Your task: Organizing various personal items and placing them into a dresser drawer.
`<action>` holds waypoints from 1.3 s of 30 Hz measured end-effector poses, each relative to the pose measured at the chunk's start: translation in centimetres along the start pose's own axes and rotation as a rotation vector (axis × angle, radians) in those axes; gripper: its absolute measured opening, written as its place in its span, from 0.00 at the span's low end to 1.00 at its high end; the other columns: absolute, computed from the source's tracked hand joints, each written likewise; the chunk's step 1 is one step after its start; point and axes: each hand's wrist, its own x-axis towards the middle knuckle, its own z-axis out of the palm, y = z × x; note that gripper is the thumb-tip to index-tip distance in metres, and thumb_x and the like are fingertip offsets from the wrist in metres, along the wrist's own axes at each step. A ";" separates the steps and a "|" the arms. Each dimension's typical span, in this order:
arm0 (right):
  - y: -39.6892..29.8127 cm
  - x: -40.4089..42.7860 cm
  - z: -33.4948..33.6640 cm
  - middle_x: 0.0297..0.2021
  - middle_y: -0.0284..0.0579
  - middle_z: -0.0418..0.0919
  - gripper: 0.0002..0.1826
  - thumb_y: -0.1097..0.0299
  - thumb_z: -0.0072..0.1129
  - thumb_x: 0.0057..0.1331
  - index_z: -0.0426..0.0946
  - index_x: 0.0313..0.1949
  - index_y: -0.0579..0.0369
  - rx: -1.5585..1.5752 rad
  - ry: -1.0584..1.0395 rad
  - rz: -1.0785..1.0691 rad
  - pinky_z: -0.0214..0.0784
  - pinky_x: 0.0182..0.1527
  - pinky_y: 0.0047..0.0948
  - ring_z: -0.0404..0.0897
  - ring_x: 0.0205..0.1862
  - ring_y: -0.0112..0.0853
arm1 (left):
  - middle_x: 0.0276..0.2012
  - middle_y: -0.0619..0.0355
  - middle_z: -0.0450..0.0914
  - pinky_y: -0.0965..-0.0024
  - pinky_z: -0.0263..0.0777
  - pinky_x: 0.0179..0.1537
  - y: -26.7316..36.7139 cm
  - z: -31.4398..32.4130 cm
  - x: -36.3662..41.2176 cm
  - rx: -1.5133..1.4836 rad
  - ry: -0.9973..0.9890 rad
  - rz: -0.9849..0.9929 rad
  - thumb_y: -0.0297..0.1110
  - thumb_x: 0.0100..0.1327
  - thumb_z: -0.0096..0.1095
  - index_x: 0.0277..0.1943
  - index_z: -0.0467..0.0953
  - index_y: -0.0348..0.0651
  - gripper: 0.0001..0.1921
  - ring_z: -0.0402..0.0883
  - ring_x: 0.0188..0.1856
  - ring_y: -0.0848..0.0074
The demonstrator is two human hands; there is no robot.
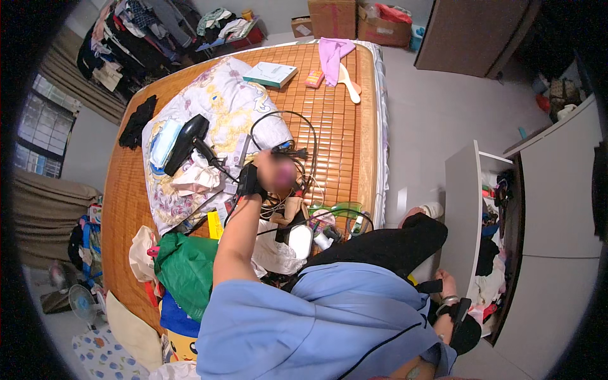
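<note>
My left hand point(274, 172), with a black wrist strap, is over the bed amid a tangle of black cords point(311, 135). The hand is blurred, so its fingers and anything within them cannot be made out. Left of it, a black hair dryer point(187, 142) lies on a floral pillow point(213, 104), beside a crumpled pale cloth pouch point(197, 178). Nearer me sit a white oval case point(300, 241) and a crumpled white plastic bag point(273, 251). Down at my right side, my right hand point(446, 283) holds a small dark object point(430, 286) near the pulled-out drawer point(458, 228).
The mat-covered bed point(327, 123) bears a teal-and-white box point(270, 74), a white hairbrush point(350, 85), a lilac cloth point(333, 54) and a green bag point(185, 266). Clothes fill the drawer of a white cabinet point(560, 204). Cardboard boxes point(332, 18) stand beyond the bed.
</note>
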 end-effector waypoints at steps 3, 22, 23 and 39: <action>-0.2 0.1 0.0 0.33 0.58 0.75 0.20 0.53 0.41 0.60 0.72 0.41 0.56 -0.025 0.009 -0.010 0.64 0.40 0.41 0.73 0.39 0.52 | 0.27 0.41 0.75 0.58 0.67 0.34 -5.7 1.8 2.6 0.208 0.196 0.128 0.31 0.48 0.56 0.30 0.74 0.35 0.08 0.75 0.33 0.53; -1.4 -0.4 -0.5 0.36 0.59 0.74 0.21 0.52 0.42 0.59 0.73 0.41 0.56 -0.044 -0.016 0.066 0.63 0.44 0.42 0.72 0.43 0.52 | 0.31 0.53 0.70 0.63 0.65 0.36 -6.6 2.3 2.7 0.794 0.124 0.131 0.33 0.47 0.54 0.27 0.78 0.42 0.07 0.67 0.42 0.63; -1.3 -0.5 -0.5 0.36 0.59 0.74 0.21 0.52 0.42 0.59 0.73 0.41 0.55 -0.043 -0.004 0.053 0.63 0.44 0.43 0.71 0.43 0.52 | 0.32 0.53 0.70 0.62 0.64 0.37 -5.7 1.2 2.5 0.769 0.124 0.174 0.33 0.46 0.56 0.27 0.78 0.42 0.07 0.66 0.43 0.63; 0.2 0.6 0.2 0.34 0.60 0.74 0.20 0.51 0.43 0.59 0.73 0.41 0.52 -0.089 0.012 -0.017 0.64 0.42 0.44 0.72 0.40 0.53 | 0.23 0.45 0.75 0.60 0.67 0.26 1.8 -10.8 4.0 0.080 0.537 0.213 0.41 0.53 0.59 0.33 0.74 0.41 0.12 0.75 0.27 0.53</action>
